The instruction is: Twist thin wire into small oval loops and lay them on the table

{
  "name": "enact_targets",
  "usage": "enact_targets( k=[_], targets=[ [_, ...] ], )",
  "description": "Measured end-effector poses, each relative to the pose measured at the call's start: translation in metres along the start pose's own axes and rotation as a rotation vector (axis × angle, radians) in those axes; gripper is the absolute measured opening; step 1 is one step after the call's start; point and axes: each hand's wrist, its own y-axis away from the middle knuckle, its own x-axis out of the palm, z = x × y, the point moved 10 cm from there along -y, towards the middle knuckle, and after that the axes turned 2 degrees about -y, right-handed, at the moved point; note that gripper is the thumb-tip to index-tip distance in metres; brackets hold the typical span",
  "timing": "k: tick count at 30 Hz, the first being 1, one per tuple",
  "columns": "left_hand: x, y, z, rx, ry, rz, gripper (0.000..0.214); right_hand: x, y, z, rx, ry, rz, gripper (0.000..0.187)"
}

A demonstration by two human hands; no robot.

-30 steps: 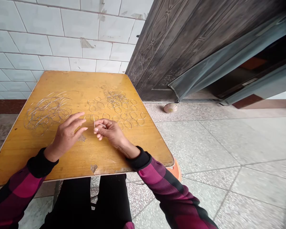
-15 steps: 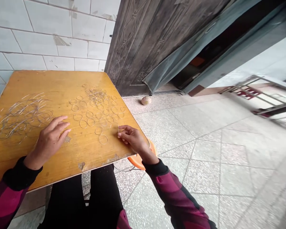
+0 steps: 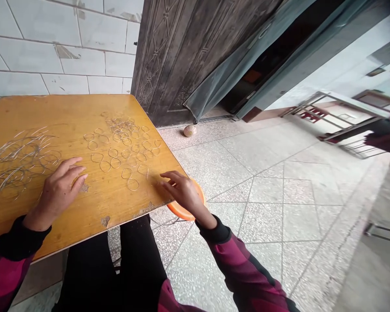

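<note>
Head view: wire loops separated from loose wires, likely preventing tangles.
Left hand, right hand: fingers apart, nothing visibly gripped.

White tiled wall; dark carved door, grey-blue curtain beside it; speckled floor; worn wooden surface; metal frame far right

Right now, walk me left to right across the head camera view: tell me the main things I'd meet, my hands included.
Pile of loose wires → your left hand → figure-eight wires → your right hand → metal frame standing farther off.
</note>
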Motion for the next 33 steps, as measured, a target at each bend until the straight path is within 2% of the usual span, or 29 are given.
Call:
enact_targets(
  k=[3,6,9,12,16,22,25,28,29,31,33],
  targets=[
    [-0.001,0.000,0.002,-0.006,0.000,-0.015,0.015,0.007,0.009,0.025,-0.240,0.097,-0.042,0.027],
    [-0.003,0.000,0.004,-0.009,-0.010,-0.028,0.015,0.037,0.017,0.048,-0.405,0.240,0.053,0.036],
    [-0.002,-0.001,0.007,-0.011,-0.023,-0.027,0.015,0.073,0.021,0.060,-0.446,0.396,0.188,0.060],
    [-0.002,0.000,0.008,-0.002,-0.040,-0.033,0.014,0.094,0.021,0.067,-0.440,0.450,0.266,0.077],
    [-0.001,0.002,0.011,0.011,-0.053,-0.037,0.015,0.100,0.019,0.067,-0.425,0.449,0.292,0.081],
    [-0.003,0.001,0.017,-0.039,-0.024,-0.046,0.017,0.092,0.020,0.062,-0.424,0.410,0.249,0.084],
    [-0.026,-0.005,0.027,-0.129,0.001,-0.087,0.017,0.081,0.027,0.070,-0.468,0.289,0.136,0.072],
    [-0.075,-0.003,0.052,-0.308,0.008,-0.223,0.021,0.068,0.038,0.084,-0.517,0.085,0.007,0.050],
    [-0.089,0.000,0.062,-0.365,0.001,-0.228,0.024,0.067,0.042,0.088,-0.522,0.015,-0.006,0.043],
    [-0.109,0.010,0.078,-0.439,-0.036,-0.192,0.029,0.068,0.050,0.098,-0.547,-0.108,-0.020,0.034],
    [-0.114,0.026,0.094,-0.513,-0.115,-0.078,0.028,0.072,0.057,0.111,-0.584,-0.199,-0.027,0.029]
  ],
)
